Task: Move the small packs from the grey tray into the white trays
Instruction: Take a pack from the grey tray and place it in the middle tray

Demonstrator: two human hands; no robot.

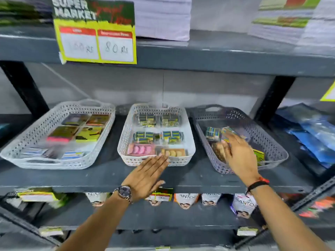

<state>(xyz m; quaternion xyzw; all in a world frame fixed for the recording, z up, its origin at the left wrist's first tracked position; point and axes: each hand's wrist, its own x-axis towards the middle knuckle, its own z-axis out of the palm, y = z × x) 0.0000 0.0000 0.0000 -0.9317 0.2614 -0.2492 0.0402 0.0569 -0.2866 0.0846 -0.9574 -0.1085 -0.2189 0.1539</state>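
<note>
Head view, dark grey metal shelf [101, 175], three perforated plastic trays in a row.
Item 1: wide white perforated plastic tray [21, 147], far left; holds flat yellow, brown and pink packs, blurred.
Item 2: narrower white perforated plastic tray [188, 122], centre; holds small blue-and-green striped packs [147, 137] in rows, with a pink blister pack [140, 149] and a yellow blister pack [173, 152] along its near edge.
Item 3: grey perforated plastic tray [241, 115], right; holds one striped small pack [212, 133] at its far left, others partly hidden.
Left hand [146, 176]: flat, fingers extended and released, tips touching the centre tray's near rim; wristwatch [124, 192] on wrist.
Right hand [239, 156]: inside the grey tray, fingers curled on a blurred small pack [228, 130]; grip cannot be confirmed. Red-and-black wristband [258, 183].
Yellow price sign [96, 32] hangs on the shelf above.
</note>
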